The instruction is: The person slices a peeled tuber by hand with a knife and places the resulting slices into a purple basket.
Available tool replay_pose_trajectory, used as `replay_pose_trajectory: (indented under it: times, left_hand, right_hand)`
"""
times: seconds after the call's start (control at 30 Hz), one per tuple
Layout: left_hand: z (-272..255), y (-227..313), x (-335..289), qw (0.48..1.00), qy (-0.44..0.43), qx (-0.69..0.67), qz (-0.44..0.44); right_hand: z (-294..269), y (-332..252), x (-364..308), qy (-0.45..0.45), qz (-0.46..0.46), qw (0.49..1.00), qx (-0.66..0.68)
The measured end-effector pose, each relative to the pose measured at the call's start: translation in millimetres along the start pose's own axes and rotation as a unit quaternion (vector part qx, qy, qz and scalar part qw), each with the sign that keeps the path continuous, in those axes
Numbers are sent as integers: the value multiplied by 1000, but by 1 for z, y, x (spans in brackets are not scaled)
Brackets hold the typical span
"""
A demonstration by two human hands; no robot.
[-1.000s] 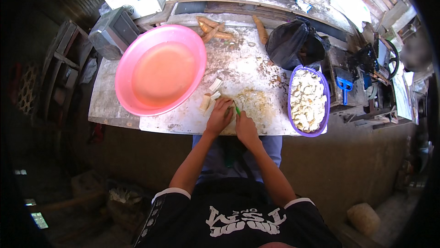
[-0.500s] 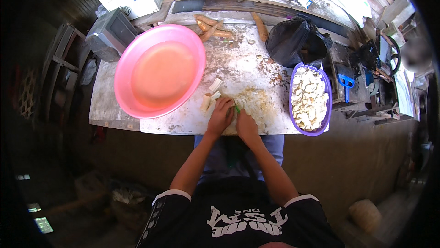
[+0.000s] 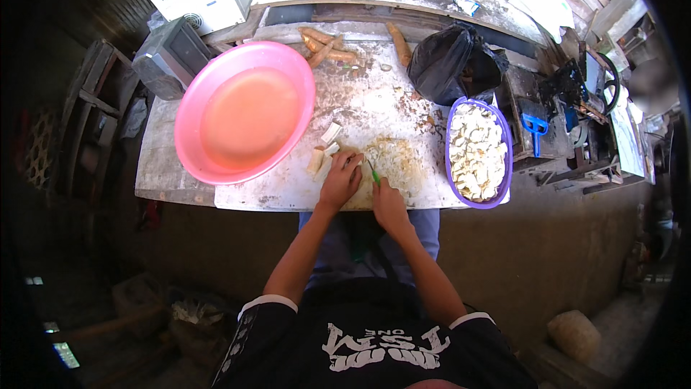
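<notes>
My left hand [image 3: 341, 182] is closed on a pale piece of peeled cassava [image 3: 358, 161], pressed to the white tabletop; the fingers hide most of it. Just to its right, my right hand [image 3: 389, 203] grips a small knife [image 3: 375, 175] by its green handle, the short blade pointing away from me beside the piece. Several peeled cassava chunks [image 3: 314, 161] lie left of my left hand, one short chunk [image 3: 331, 133] a bit farther off. To the right, a purple basket [image 3: 451, 166] is full of small cut pale pieces [image 3: 476, 151].
A large pink basin [image 3: 183, 130] of cloudy orange-looking liquid stands at the left. Unpeeled brown roots [image 3: 338, 53] lie at the back, with another root [image 3: 399, 43] near an open black plastic bag [image 3: 446, 65]. Wet pale scraps [image 3: 394, 162] cover the tabletop beyond my right hand.
The knife and my right hand have drawn slightly apart from my left hand, showing more of the blade and handle. The whole view has shifted a little.
</notes>
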State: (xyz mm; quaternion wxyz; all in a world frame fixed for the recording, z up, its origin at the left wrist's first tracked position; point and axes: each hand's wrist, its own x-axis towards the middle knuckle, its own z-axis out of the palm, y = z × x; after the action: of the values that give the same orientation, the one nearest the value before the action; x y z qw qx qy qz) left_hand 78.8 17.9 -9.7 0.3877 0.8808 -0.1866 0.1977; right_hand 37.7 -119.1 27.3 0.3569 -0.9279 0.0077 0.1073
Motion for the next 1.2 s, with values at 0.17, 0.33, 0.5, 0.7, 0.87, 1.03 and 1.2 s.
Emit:
replay_pose_trajectory:
  times: [0.17, 0.33, 0.5, 0.7, 0.87, 1.03, 1.2]
  left_hand:
    - [0, 0, 0, 1000, 0, -20, -8]
    - [0, 3, -2, 1000, 4, -20, -7]
    - [-2, 6, -3, 1000, 9, -17, -10]
    - [-4, 6, -5, 999, 12, -33, -16]
    - [-5, 5, -5, 999, 4, -35, -16]
    - [-6, 7, -6, 999, 7, -36, -15]
    - [-6, 10, -6, 999, 12, -45, -16]
  right_hand:
    - [5, -8, 9, -17, 15, 1000, -9]
    - [5, -4, 11, -35, 47, 998, -36]
    - [-1, -2, 5, -19, 46, 998, -40]
    - [5, -14, 3, -14, 16, 1000, -13]
    - [6, -18, 5, -12, 20, 1000, -14]
    - [4, -22, 4, -18, 29, 999, -13]
    - [5, -21, 4, -30, 44, 998, -23]
